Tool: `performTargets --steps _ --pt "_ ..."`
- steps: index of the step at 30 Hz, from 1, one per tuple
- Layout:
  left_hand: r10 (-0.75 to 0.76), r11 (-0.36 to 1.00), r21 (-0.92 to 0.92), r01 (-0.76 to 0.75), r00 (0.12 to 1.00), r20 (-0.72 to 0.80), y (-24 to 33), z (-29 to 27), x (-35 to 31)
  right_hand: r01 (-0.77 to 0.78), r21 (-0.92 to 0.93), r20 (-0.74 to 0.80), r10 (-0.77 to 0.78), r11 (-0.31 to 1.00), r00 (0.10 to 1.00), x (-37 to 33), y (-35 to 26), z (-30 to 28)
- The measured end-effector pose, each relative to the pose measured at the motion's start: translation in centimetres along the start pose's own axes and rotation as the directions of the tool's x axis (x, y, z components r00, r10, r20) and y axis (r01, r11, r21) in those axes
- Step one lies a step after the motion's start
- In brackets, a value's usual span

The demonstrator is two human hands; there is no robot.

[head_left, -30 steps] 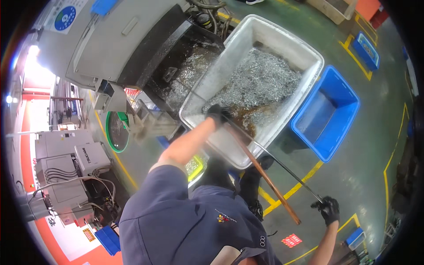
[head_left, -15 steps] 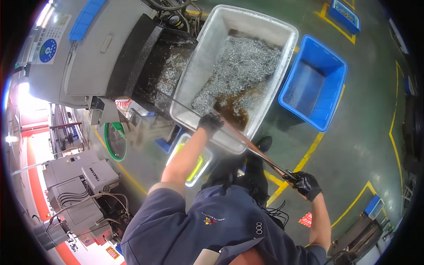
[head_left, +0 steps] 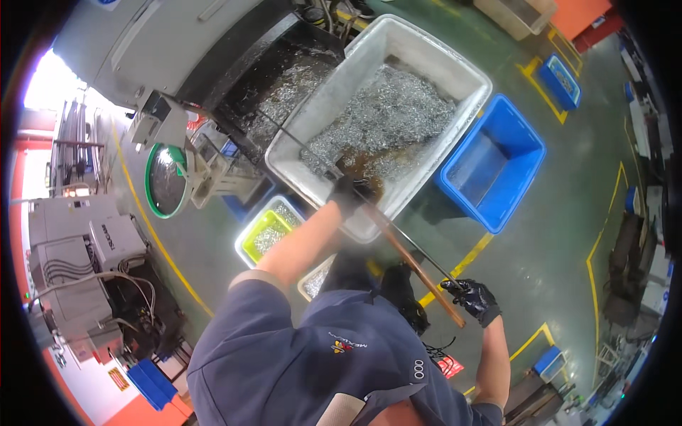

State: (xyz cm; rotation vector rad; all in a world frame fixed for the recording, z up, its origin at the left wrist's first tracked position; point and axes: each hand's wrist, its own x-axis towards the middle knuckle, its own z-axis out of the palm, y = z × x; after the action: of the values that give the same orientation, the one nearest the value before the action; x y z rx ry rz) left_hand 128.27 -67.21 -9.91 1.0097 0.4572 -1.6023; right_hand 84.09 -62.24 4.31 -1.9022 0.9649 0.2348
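My left hand, in a black glove, is closed at the near rim of a large white tub. It grips a brown pole, whose lower end slants free beside my right hand. A thin metal rod runs past the left hand, across the tub, to the machine's dark chip trough. Around the rod's near end, my black-gloved right hand is closed. Curly silvery metal shavings lie in the tub, with brownish liquid near the left hand. Whatever the pole's far end carries is hard to make out.
A blue bin stands right of the tub. Small containers, one holding a yellow-green basket, sit by my left forearm. Left of these is a green-rimmed round container. The grey machine rises at upper left; yellow lines mark the floor.
The brown pole's near end has come apart from my right hand and now lies left of it. The thin rod stays in the right hand. The whole view has shifted.
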Motion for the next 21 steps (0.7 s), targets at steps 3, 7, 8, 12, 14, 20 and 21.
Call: performTargets --steps 3,7,8,12,14,20,21 --pt "0.1 0.995 0.018 -0.1 0.995 -0.012 -4.4 -1.8 0.8 -0.063 0.176 0.05 0.055 0.982 0.997 1.5 1.3 -0.1" --pt "0.03 0.998 -0.065 -0.027 0.998 0.056 -11.0 1.9 -1.5 -0.086 0.321 0.061 0.07 0.943 0.996 0.3 2.0 -0.9" --pt "0.009 1.0 -0.019 -0.01 1.0 -0.005 -12.7 2.9 -1.9 -0.083 0.324 0.051 0.07 0.942 0.996 -0.6 3.0 -1.1" --pt "0.072 0.997 -0.037 -0.073 0.997 -0.021 -17.8 1.8 -1.5 -0.194 0.846 0.12 0.177 0.496 0.977 -2.3 3.2 -2.4" --pt "0.037 0.999 -0.026 -0.036 0.999 0.022 -20.9 2.8 -1.7 -0.176 0.935 0.09 0.273 0.308 0.958 -3.4 7.7 -1.0" --pt "0.356 0.75 0.513 -0.418 0.908 0.218 -24.5 -5.1 2.1 -0.174 0.61 -0.002 0.22 0.774 0.975 -2.9 28.1 15.2" --pt "0.532 0.438 0.536 -0.722 0.689 0.493 -25.2 -7.0 2.1 -0.455 -0.122 0.097 0.467 0.882 0.879 -2.2 22.3 14.1"
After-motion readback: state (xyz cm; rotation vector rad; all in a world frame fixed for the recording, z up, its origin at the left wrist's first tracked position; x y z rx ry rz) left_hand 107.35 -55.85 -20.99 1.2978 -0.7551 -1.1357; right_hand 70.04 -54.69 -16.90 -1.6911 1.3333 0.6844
